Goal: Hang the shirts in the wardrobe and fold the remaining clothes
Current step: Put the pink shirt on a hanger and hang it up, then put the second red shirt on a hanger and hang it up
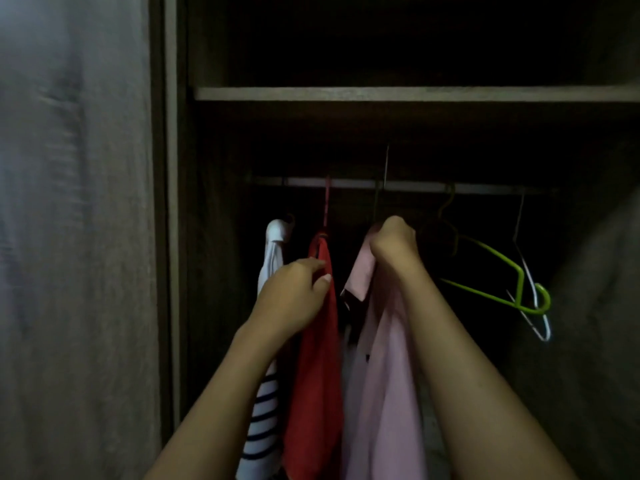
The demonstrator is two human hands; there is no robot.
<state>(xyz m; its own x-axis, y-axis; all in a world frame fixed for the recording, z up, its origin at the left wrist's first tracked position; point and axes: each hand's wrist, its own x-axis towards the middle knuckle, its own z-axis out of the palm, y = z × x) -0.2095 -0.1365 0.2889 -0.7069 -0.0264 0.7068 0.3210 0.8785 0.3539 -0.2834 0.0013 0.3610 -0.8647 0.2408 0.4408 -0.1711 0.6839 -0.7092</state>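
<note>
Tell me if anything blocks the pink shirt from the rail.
Nothing visible does. The right hand grips the pink shirt below the rail; the red shirt and green hanger hang to either side.

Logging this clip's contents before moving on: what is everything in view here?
rail: one, pale, across the wardrobe
shelf: one, brown, above it
striped shirt: one, white with dark stripes, leftmost
red shirt: one, red, beside the striped shirt
pink shirt: one, pink, right of the red shirt
green hanger: one, green, on the rail at right
white hanger: one, white, rightmost on the rail
grey panel: one, grey, far left
left hand: one, at the red shirt's edge
right hand: one, gripping the pink shirt's top
</note>
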